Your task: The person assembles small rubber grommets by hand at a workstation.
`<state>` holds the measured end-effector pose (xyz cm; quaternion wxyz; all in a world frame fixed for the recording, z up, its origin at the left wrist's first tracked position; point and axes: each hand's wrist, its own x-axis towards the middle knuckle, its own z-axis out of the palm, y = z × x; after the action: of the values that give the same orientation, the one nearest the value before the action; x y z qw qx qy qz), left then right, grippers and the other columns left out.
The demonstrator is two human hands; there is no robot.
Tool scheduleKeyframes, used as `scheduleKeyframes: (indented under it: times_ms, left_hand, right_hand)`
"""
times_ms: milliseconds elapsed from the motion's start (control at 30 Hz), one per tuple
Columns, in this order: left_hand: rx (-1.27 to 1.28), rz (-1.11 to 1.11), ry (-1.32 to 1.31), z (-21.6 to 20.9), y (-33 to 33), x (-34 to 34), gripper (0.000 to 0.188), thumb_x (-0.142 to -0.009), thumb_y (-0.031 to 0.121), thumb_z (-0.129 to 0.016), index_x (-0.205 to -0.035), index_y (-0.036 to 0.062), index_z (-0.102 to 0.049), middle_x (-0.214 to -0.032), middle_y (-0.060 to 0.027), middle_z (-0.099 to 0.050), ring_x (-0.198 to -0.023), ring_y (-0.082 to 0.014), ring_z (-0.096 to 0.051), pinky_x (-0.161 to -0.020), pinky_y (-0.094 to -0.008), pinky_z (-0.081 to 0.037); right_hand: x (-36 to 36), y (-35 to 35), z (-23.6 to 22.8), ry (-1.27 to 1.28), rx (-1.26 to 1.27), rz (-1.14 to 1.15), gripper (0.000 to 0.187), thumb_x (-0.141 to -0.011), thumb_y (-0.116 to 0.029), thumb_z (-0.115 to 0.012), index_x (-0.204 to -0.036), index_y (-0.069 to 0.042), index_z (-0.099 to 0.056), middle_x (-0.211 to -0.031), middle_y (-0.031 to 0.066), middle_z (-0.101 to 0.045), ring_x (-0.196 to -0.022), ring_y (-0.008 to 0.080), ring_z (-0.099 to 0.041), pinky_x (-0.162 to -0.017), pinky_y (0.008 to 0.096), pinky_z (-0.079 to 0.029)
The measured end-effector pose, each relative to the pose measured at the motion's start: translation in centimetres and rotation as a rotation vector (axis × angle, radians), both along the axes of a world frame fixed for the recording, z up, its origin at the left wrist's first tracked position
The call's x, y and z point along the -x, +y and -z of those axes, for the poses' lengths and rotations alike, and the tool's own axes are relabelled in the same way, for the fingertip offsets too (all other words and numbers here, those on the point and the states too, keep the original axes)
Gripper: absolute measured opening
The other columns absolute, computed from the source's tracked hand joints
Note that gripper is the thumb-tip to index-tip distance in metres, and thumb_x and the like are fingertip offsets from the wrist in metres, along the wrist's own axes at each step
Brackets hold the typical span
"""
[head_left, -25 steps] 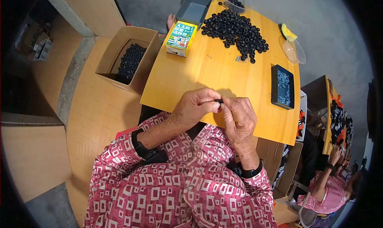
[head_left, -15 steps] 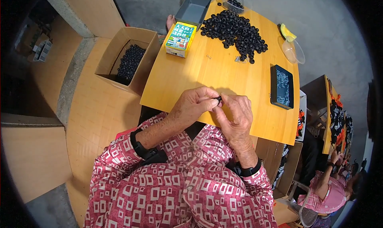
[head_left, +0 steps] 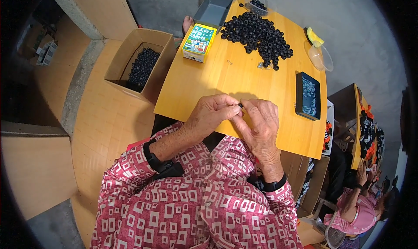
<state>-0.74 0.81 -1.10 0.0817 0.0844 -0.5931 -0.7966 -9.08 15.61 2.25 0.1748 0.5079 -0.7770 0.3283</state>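
Over the near edge of the table, my left hand [head_left: 211, 112] pinches a small round black piece [head_left: 240, 105] between thumb and forefinger. My right hand [head_left: 262, 126] meets it from the other side, its fingers closed at the same piece. Most of the piece is hidden by the fingertips, so its exact kind cannot be made out. Farther back on the table lies a heap of black ring-shaped parts [head_left: 257, 35]. A black tray [head_left: 298, 92] of small shiny metal bits stands to the right of my hands.
A yellow and green box [head_left: 199, 42] and a grey bin [head_left: 213, 8] stand at the table's far left. Beside the table, a cardboard box [head_left: 159, 68] holds black parts. Clear plastic tubs [head_left: 321, 59] sit along the far edges. Another person [head_left: 355, 210] works at the far right.
My right hand has shifted slightly right and turned a little, covering more of the piece. My left hand stays nearly in place.
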Motion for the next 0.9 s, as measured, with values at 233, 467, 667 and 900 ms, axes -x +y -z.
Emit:
scheduleKeyframes:
  times_ms: [233,467,667,900]
  left_hand:
    - [0.047,0.046,-0.076,-0.9,-0.5,0.0,0.024,-0.093,0.018,-0.059,-0.103,-0.0023,-0.067,-0.092,-0.0031,-0.067,-0.088,-0.0095,-0.06,-0.081,-0.025,-0.048]
    - [0.027,0.075,-0.09,-1.0,-0.8,-0.1,0.023,-0.092,0.018,-0.062,-0.104,-0.0006,-0.068,-0.094,-0.0013,-0.067,-0.09,-0.0081,-0.059,-0.084,-0.0247,-0.047]
    - [0.061,0.12,-0.14,-1.0,-0.9,-0.2,0.021,-0.09,0.016,-0.064,-0.102,-0.0004,-0.068,-0.093,-0.001,-0.067,-0.09,-0.0074,-0.059,-0.082,-0.024,-0.047]
    - [0.03,0.045,-0.111,-0.6,-0.5,-0.2,0.019,-0.092,0.017,-0.061,-0.099,0.0006,-0.069,-0.089,0.0013,-0.066,-0.086,-0.0061,-0.057,-0.079,-0.0234,-0.046]
  right_hand:
    - [0.4,-0.3,-0.4,0.087,-0.016,-0.037,0.031,-0.067,-0.012,-0.079,-0.093,-0.002,-0.066,-0.082,0.0078,-0.059,-0.079,0.0266,-0.057,-0.073,0.0384,-0.045]
    - [0.3,-0.1,-0.3,0.111,-0.023,-0.013,0.03,-0.067,-0.011,-0.079,-0.092,-0.002,-0.066,-0.084,0.0075,-0.06,-0.079,0.0263,-0.057,-0.074,0.0382,-0.045]
    - [0.3,-0.1,-0.6,0.13,-0.061,-0.047,0.029,-0.068,-0.012,-0.079,-0.092,-0.002,-0.066,-0.085,0.0078,-0.06,-0.081,0.0265,-0.058,-0.076,0.0389,-0.045]
    - [0.6,0.1,-0.8,0.145,-0.095,-0.081,0.031,-0.069,-0.015,-0.08,-0.093,-0.002,-0.065,-0.086,0.0083,-0.059,-0.081,0.0266,-0.058,-0.076,0.0394,-0.046]
